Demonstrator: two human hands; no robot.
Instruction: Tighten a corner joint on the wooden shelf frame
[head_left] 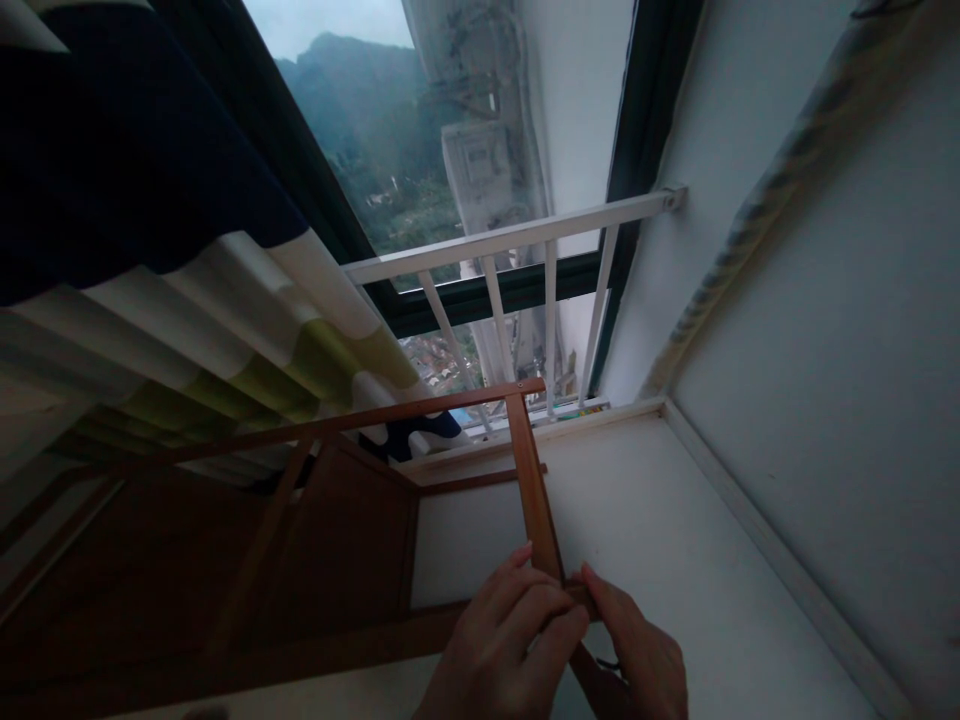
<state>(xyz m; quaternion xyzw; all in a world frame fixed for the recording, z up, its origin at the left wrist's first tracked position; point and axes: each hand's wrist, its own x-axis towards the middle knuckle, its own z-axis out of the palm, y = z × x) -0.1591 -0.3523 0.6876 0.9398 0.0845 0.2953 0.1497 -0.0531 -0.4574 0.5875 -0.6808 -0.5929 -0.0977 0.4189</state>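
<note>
A reddish-brown wooden frame [534, 480] with a post and rails stands before me. My left hand [510, 640] is closed on it at the lower end of the post, fingers curled over the wood. Close on the other side, my right hand [637, 645] pinches the short end of wood at the same corner, thumb and fingertips pressed together. The fingertips of both hands almost meet there. Whether a small part lies between them is hidden. A thin dark loop [609, 664] shows beside the right palm.
Behind the frame, a white railing [517, 237] crosses a dark-framed window [382, 150]. A navy, white and green curtain [225, 270] hangs at left. Brown wooden panels [352, 530] fill the frame's left side. A white wall [840, 400] with trim bounds the right.
</note>
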